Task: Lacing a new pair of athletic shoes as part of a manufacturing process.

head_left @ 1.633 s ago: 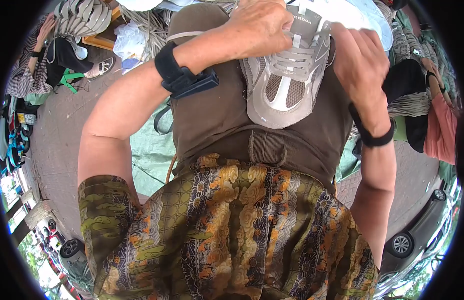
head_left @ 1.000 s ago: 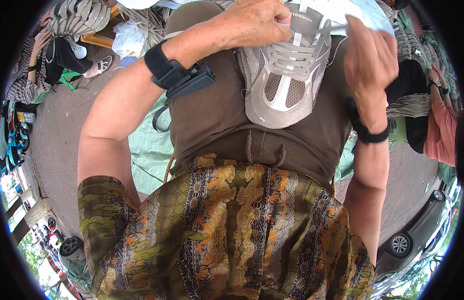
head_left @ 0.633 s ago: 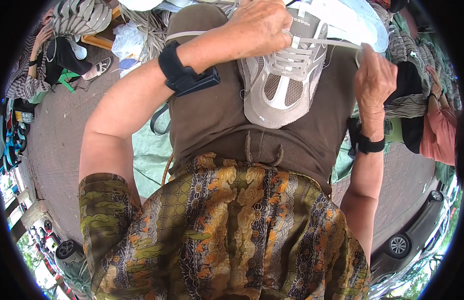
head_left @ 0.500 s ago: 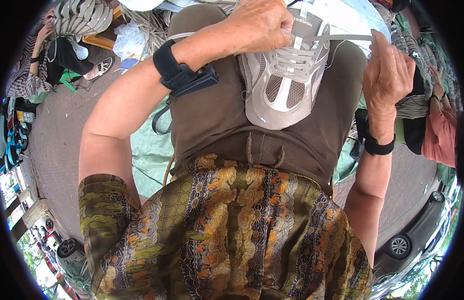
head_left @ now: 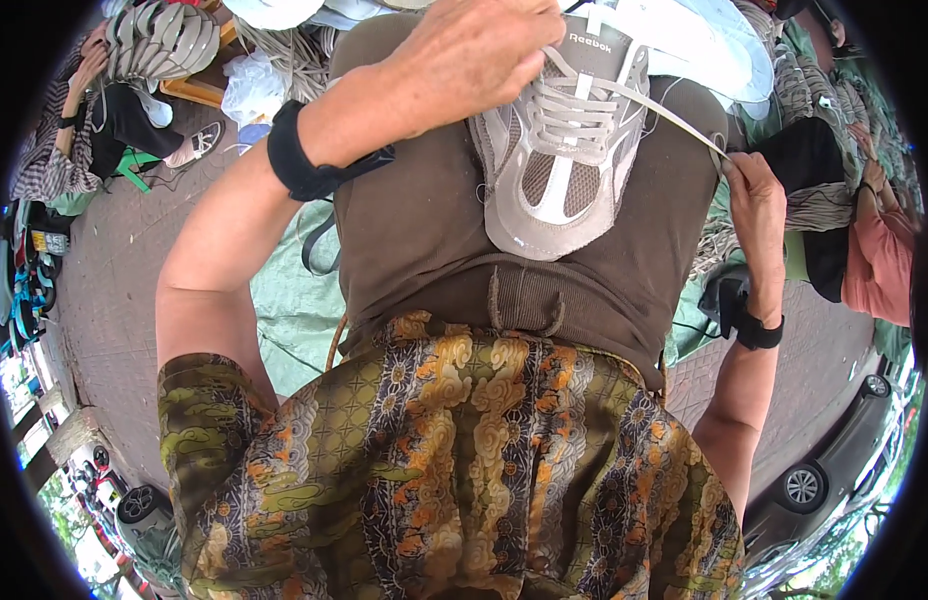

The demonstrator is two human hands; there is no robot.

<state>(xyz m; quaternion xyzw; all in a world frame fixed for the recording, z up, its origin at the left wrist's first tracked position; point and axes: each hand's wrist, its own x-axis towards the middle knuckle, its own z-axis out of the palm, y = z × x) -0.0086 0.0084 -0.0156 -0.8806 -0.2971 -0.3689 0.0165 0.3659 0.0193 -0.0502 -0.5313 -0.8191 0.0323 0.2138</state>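
A grey and beige sneaker [head_left: 564,200] rests on my lap between my thighs, its toe toward my body. Flat pale laces criss-cross over its tongue. My right hand [head_left: 756,195], right of the shoe, pinches the end of a shoelace [head_left: 674,115], which stretches from the upper eyelets. My left hand [head_left: 494,45] is closed at the upper left side of the shoe, beside the lacing. Its fingertips are turned away, so what they grip is hidden.
White sheets or bags [head_left: 704,50] lie beyond the shoe. Bundles of grey cord or shoe parts [head_left: 824,110] are piled at right. People sit on both sides, one beside stacked grey shoe pieces [head_left: 169,45]. A parked car [head_left: 834,480] stands lower right.
My right hand has moved down and slightly left, so the lace now slants downward. My left hand has shifted a little left and up.
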